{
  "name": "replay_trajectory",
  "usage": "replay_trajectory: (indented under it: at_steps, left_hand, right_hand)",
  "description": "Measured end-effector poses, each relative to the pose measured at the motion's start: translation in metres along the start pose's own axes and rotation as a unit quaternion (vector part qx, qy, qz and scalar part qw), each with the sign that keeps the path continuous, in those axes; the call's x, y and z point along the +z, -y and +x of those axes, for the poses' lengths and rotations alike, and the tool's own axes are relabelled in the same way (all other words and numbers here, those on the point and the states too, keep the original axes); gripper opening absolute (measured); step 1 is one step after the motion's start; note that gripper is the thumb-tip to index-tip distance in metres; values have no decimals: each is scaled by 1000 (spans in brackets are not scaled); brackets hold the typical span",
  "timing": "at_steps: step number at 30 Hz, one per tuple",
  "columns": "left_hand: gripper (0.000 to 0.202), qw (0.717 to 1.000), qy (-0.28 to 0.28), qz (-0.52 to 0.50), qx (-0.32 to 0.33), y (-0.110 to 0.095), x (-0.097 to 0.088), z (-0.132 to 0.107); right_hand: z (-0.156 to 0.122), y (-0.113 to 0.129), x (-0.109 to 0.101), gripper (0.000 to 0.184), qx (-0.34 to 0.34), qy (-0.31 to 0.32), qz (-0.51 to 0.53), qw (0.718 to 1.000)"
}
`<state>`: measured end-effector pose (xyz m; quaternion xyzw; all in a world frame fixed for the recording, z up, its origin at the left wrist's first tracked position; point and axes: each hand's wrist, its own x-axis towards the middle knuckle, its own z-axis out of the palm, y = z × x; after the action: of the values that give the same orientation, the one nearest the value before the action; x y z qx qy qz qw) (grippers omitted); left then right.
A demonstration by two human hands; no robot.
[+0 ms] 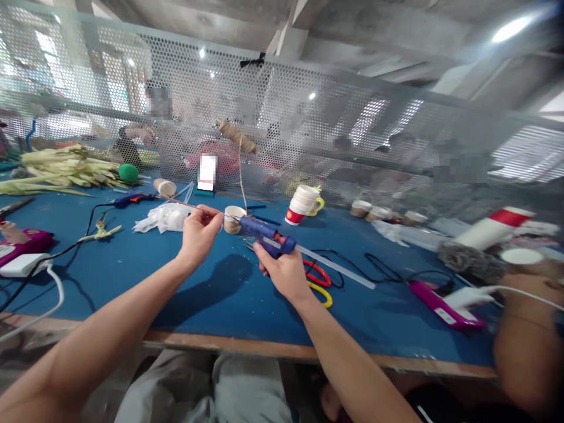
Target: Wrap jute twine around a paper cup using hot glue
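So over the big blue table [211, 305], the right hand [286, 273] has its fingers wrapped tight round a blue glue gun [267, 238], nozzle right up against a little paper cup [232, 219]. The left hand [198, 235] pinches that cup at its side, held above the tabletop, and a thin twine [242, 176] runs up from it

Open bench [198, 294] lies under and between the left hand [198, 232] and right hand [284, 273], through to the near edge. To the right, scissors [319, 282], a looped black cable [374, 264] and the glue stick [339, 269] jutting from the glue gun [267, 238] obstruct low passage. A twine strand [241, 176] hangs from the mesh screen [352, 117] down to the small cup [232, 220], barring sideways movement above. The screen closes the far side. To the left, a white wad [165, 217] intrudes.
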<state>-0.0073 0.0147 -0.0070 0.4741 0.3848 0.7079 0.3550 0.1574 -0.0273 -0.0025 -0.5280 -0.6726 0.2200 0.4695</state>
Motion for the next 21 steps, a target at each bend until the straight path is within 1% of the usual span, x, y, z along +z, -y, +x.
replay_trajectory:
  at_steps: [7, 14, 18, 21]
  left_hand:
    - [12, 1000, 2, -10, 2, -2, 1, 0]
    - [12, 1000, 2, -8, -1, -1, -1, 1]
    - [12, 1000, -1, -14, -1, -2, -1, 1]
    - [12, 1000, -2, -18, -1, -2, -1, 0]
  right_hand:
    - [-1, 0, 0, 35, -10, 3, 5, 1000]
    - [1, -2, -1, 36, -1, 0, 9, 1000]
    - [0, -1, 0, 34, -15, 4, 2, 1000]
    - [-1, 0, -1, 33, -8, 0, 1, 1000]
